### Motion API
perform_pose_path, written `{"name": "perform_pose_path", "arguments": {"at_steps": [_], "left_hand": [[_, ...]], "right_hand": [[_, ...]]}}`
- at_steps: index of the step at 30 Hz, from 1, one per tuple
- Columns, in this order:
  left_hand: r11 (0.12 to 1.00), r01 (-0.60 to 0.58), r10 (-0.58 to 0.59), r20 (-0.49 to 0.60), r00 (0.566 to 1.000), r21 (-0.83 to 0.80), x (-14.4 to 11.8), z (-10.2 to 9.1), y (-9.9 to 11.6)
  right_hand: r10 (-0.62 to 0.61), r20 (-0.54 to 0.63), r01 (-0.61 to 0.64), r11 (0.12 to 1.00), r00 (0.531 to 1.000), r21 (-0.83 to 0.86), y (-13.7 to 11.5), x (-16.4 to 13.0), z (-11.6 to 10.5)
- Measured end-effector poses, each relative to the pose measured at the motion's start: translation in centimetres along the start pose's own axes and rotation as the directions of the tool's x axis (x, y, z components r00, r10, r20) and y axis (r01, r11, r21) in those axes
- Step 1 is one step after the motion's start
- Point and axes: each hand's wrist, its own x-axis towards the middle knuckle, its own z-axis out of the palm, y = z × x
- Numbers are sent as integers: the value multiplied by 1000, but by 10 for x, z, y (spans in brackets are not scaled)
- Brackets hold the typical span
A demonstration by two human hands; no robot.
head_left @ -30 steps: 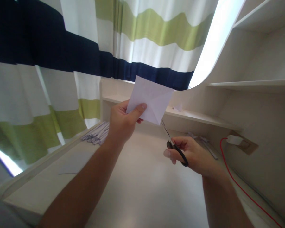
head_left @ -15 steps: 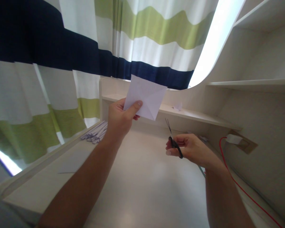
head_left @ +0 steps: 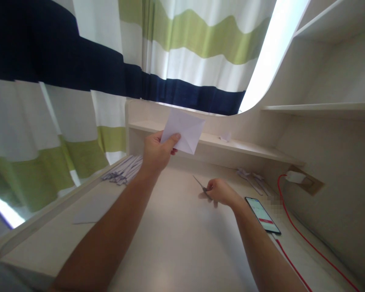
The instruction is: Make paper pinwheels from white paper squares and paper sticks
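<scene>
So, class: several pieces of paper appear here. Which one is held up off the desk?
The creased white sheet pinched in the left hand. The flat sheet, the pile of strips and the scraps all lie on the desk.

Most of the counter (head_left: 176,243) is bare between the two arms, so there's loads of room to pass through the middle; the left edge has a pile of paper strips (head_left: 121,172) and a flat sheet (head_left: 93,209) near the rim; the right side is tighter, with a phone (head_left: 262,215), a red cable (head_left: 295,239) and scraps (head_left: 251,178) along the wall; a low shelf (head_left: 231,144) overhangs the back.
</scene>
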Motion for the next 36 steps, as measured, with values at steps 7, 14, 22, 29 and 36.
{"name": "perform_pose_path", "arguments": {"at_steps": [7, 14, 22, 29, 36], "left_hand": [[1000, -7, 6, -24, 1000, -30, 3, -4, 4], [997, -13, 11, -39, 999, -72, 6, -10, 12], [995, -27, 23, -36, 999, -98, 9, -16, 14], [994, -34, 31, -33, 999, -104, 10, -16, 14], [994, -32, 30, -20, 999, -106, 5, -19, 24]], "right_hand": [[74, 191, -68, 997, 979, -35, 3, 16, 33], [232, 478, -149, 967, 847, -206, 2, 24, 47], [320, 558, -193, 942, 766, -276, -13, 22, 54], [259, 465, -227, 966, 847, -125, -19, -1, 50], [21, 236, -74, 974, 972, 216, -25, -11, 30]]}}
